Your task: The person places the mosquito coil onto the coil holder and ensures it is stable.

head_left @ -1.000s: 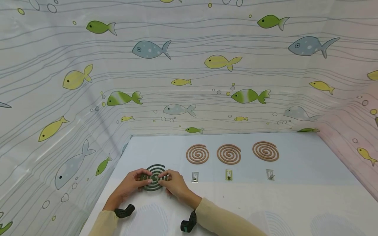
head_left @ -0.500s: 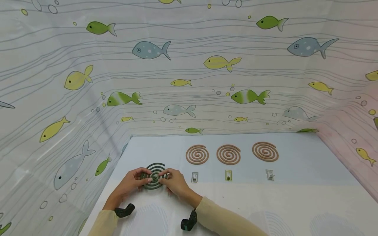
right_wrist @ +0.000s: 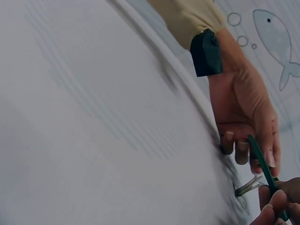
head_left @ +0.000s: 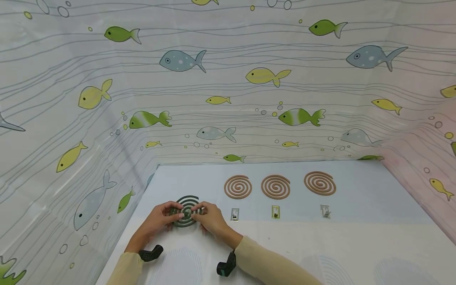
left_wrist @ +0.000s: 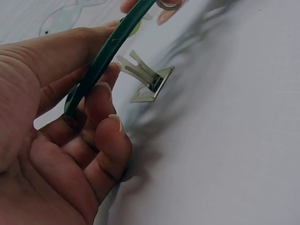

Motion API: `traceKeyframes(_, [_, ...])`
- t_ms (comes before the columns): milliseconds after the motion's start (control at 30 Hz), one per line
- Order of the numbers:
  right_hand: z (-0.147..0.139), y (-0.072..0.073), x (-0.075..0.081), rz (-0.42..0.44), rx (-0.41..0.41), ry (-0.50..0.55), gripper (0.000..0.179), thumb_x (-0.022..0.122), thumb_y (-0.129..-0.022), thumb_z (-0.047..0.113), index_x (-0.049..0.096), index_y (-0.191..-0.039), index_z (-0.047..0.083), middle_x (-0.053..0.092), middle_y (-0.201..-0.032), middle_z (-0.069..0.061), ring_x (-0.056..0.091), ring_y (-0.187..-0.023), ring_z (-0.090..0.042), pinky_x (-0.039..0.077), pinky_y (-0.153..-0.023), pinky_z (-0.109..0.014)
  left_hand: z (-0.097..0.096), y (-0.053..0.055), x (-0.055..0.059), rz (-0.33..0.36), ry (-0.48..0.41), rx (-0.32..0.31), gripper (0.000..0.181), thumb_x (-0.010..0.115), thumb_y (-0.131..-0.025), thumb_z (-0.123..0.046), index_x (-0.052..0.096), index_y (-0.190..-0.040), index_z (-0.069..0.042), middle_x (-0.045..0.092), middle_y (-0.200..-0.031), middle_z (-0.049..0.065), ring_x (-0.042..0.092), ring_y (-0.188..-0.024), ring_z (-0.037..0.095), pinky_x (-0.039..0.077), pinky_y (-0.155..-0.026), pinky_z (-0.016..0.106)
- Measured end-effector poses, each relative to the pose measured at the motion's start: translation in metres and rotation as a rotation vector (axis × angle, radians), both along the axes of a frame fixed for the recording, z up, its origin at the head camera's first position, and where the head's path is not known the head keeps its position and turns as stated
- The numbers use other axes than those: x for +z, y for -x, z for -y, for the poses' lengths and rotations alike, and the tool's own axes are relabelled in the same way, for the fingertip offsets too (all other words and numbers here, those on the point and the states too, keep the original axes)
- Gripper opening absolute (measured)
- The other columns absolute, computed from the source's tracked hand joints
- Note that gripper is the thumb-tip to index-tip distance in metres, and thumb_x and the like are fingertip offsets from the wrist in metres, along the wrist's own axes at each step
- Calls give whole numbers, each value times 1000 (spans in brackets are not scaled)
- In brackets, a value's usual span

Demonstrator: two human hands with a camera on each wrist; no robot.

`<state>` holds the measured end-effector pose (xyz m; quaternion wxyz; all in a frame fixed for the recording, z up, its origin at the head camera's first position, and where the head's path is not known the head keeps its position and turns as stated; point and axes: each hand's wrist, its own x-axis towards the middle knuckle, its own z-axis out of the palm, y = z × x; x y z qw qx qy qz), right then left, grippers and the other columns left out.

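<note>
A dark green mosquito coil (head_left: 185,226) is held between both hands at the left of the table. My left hand (head_left: 159,219) pinches its left side with thumb and fingers. On the opposite side my right hand (head_left: 215,222) pinches it too, with the thumb close to the centre. Seen edge-on in the left wrist view, the coil (left_wrist: 108,51) is raised off the table. A small metal coil stand (left_wrist: 151,80) with upright prongs stands on the table below it. Whether the prongs touch the coil cannot be told.
Three brown mosquito coils (head_left: 238,187) (head_left: 276,187) (head_left: 320,183) lie in a row toward the back. In front of them are three small metal stands (head_left: 235,214) (head_left: 276,211) (head_left: 325,211). A fish-patterned curtain (head_left: 221,87) surrounds the white table (head_left: 303,241).
The green coil has shifted very slightly up and away, with both hands keeping their pinch on it. The brown coils and their stands have stayed in place.
</note>
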<state>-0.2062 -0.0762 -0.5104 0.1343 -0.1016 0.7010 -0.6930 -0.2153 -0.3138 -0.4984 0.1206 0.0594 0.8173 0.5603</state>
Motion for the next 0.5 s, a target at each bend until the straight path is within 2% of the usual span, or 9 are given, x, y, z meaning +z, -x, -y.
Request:
traceKeyframes(267, [4,4,2,7,-11,2,17,74,-94,9,73,-111,10,52,-59,0,39,-38,-8,35,-40,-23,2,5,-2,7,-2,47,42,82,-90,-21,65,-123,-1,66,-103,11,55,-71,17,50,-53,32])
traceKeyframes(500, [7,4,1,5,-25,-8,17,74,-93,7,73,-110,8,51,-58,0,39,-38,-9,35,-39,-22,3,4,-4,28,7,65,43,83,-89,-22,66,-122,-1,66,-102,10,55,-72,17,50,-53,32])
